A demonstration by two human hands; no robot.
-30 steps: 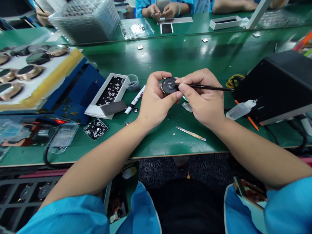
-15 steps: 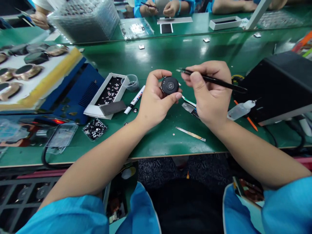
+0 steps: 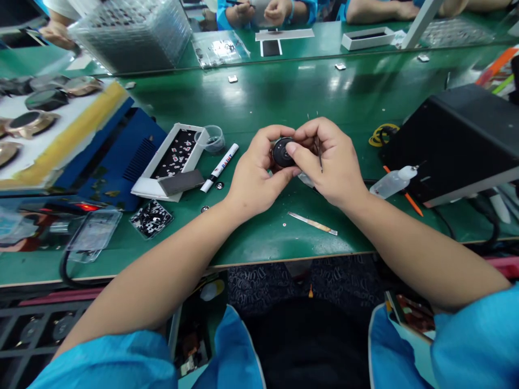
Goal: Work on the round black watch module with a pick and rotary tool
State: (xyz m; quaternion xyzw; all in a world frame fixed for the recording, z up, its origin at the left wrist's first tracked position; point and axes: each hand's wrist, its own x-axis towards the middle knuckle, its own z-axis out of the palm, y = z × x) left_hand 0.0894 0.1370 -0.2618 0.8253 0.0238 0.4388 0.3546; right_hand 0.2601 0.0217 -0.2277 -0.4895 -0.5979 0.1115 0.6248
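Note:
My left hand (image 3: 255, 173) grips a round black watch case (image 3: 280, 156) between curled fingers and thumb, its back facing me. Across from it, my right hand (image 3: 330, 162) presses its thumb onto the face of the case, with its fingertips at the upper rim. A pair of dark tweezers (image 3: 320, 155) is tucked among the right fingers, mostly hidden. Just in front of the hands lies a thin craft blade (image 3: 313, 223) on the green bench. A white paint marker (image 3: 220, 167) rests left of my left hand, near a small clear cup (image 3: 213, 139).
A white box of small parts (image 3: 140, 182) and a clear tray of black pieces (image 3: 151, 219) stand left, beside a blue machine (image 3: 109, 154) topped with watch cases. At right are a dropper bottle (image 3: 393, 182) and a black box (image 3: 458, 140). Co-workers' hands (image 3: 278, 11) show across the bench.
My right hand has moved left onto the watch case, its thumb now pressing on the back. The tweezers have swung from pointing at the case to being tucked in the fingers.

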